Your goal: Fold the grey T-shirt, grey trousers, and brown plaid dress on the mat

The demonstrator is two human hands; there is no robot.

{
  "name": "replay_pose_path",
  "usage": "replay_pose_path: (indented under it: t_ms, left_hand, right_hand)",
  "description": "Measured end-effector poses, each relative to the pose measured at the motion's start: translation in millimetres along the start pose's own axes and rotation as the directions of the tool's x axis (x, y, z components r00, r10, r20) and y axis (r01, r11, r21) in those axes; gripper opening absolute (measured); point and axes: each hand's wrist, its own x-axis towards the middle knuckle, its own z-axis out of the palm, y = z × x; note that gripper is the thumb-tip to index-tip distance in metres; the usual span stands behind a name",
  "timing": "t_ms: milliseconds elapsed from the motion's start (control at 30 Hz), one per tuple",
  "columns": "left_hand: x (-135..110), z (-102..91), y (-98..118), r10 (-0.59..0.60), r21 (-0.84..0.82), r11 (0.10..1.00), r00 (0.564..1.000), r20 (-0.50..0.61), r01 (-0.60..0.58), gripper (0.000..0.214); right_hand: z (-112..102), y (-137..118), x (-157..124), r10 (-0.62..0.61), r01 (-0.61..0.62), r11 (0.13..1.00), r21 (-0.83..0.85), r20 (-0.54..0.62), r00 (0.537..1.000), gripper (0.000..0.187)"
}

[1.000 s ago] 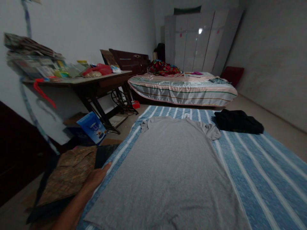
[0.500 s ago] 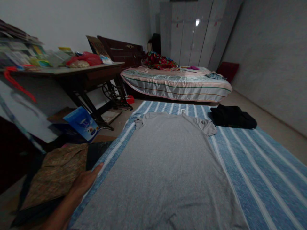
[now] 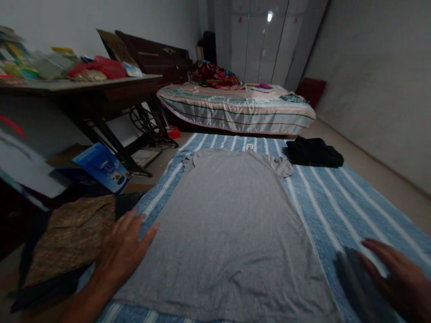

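Note:
A grey short-sleeved T-shirt (image 3: pixel 229 224) lies spread flat on a blue and white striped sheet (image 3: pixel 350 206), collar end away from me, with small wrinkles near its hem. My left hand (image 3: pixel 123 246), its fingers spread and holding nothing, is at the shirt's left edge; whether it touches the fabric I cannot tell. Over the sheet to the right of the hem, my right hand (image 3: pixel 399 273) is open too, thumb apart from the fingers and slightly blurred. Its dark shadow falls on the sheet beside it.
A folded black garment (image 3: pixel 313 152) rests at the sheet's far right. On the left are a cluttered sewing-machine table (image 3: pixel 134 83), a blue box (image 3: pixel 103 166) and a brown patterned cloth (image 3: pixel 74 237). Behind stands another bed (image 3: pixel 235 110), with a wardrobe (image 3: pixel 256 49) beyond.
My right hand has come into view at the lower right. My left hand has moved from the sheet's left edge toward the shirt, fingers now spread. The view has tilted, showing the shirt's hem.

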Motion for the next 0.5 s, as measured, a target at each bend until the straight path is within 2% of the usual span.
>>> replay_pose_path:
  t_ms: [67,100,133,233,300,400,500]
  left_hand:
    - [-15.8,5.5,23.1,0.229,-0.079,0.970,0.973,-0.039,-0.231,0.055]
    - [-23.9,8.5,35.2,0.332,-0.107,0.936,0.941,-0.058,-0.337,0.053]
    - [-31.6,11.3,47.2,0.420,-0.119,0.897,0.905,-0.073,-0.426,0.051]
    - [-50.6,17.7,76.3,0.581,-0.111,0.807,0.813,-0.027,-0.580,0.049]
    - [-58.8,21.4,86.7,0.624,-0.097,0.780,0.781,0.030,-0.619,0.054]
    - [-64.6,28.2,89.1,0.637,-0.092,0.771,0.767,0.084,-0.630,0.063]
    - [-65.5,35.4,83.9,0.630,-0.099,0.776,0.770,0.097,-0.622,0.068]
  right_hand:
    - [22.4,-51.0,5.1,-0.156,0.154,0.987,0.043,0.049,0.987,0.025]
    - [33.1,-80.2,6.7,-0.237,0.236,0.969,0.078,0.009,0.971,0.026]
    - [43.0,-108.9,7.0,-0.300,0.293,0.950,0.109,0.056,0.952,0.029]
    - [67.9,-174.0,-2.4,-0.491,0.460,0.868,0.188,0.189,0.850,0.041]
    - [81.7,-191.9,-16.9,-0.591,0.557,0.805,0.205,0.187,0.785,0.054]
    - [95.1,-190.3,-40.1,-0.640,0.622,0.766,0.159,0.101,0.762,0.066]
    - [95.4,-180.8,-51.2,-0.641,0.626,0.768,0.139,0.148,0.753,0.070]
